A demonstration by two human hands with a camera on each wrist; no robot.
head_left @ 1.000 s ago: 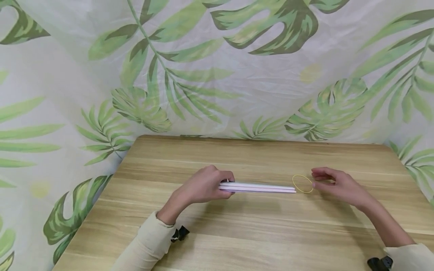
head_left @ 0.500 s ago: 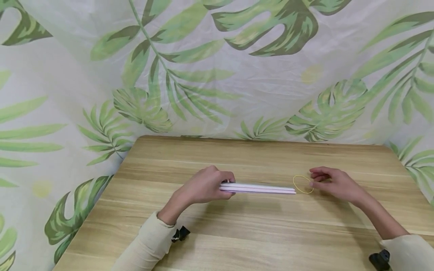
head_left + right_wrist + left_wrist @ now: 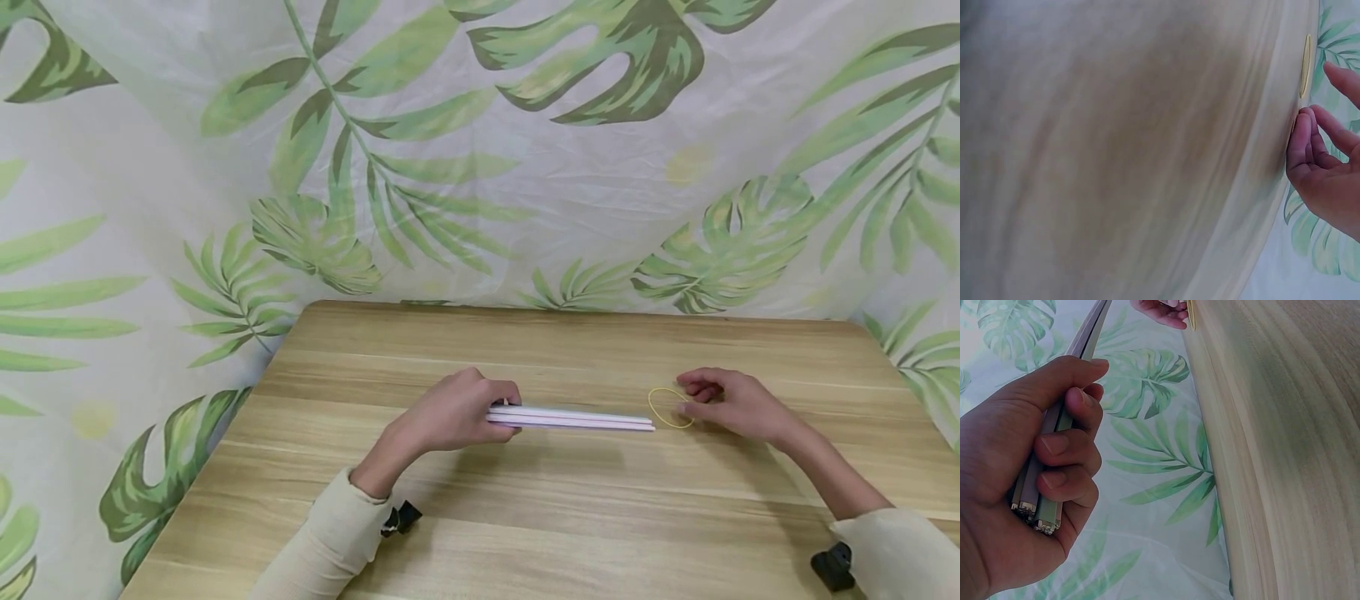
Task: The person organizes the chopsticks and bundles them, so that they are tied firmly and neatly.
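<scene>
A bundle of pale pastel chopsticks is gripped by my left hand, their thin tips pointing right above the table. In the left wrist view, curled fingers wrap the chopsticks, with silvery patterned ends showing below the palm. A thin yellow rubber band appears to lie on the table, just right of the tips. My right hand is beside it, fingers loosely bent and thumb tip over the band's right edge. Whether they touch cannot be told. In the right wrist view the rubber band is seen nearly edge-on.
The wood-grain table spans the space in front of me, its far edge near a leaf-printed cloth. Each wrist carries a small black camera, one at the left sleeve and one at the right sleeve.
My right hand has moved slightly left, bringing its thumb over the rubber band's edge, with the fingers a little more bent. The left hand, the chopsticks and the band have stayed almost still.
</scene>
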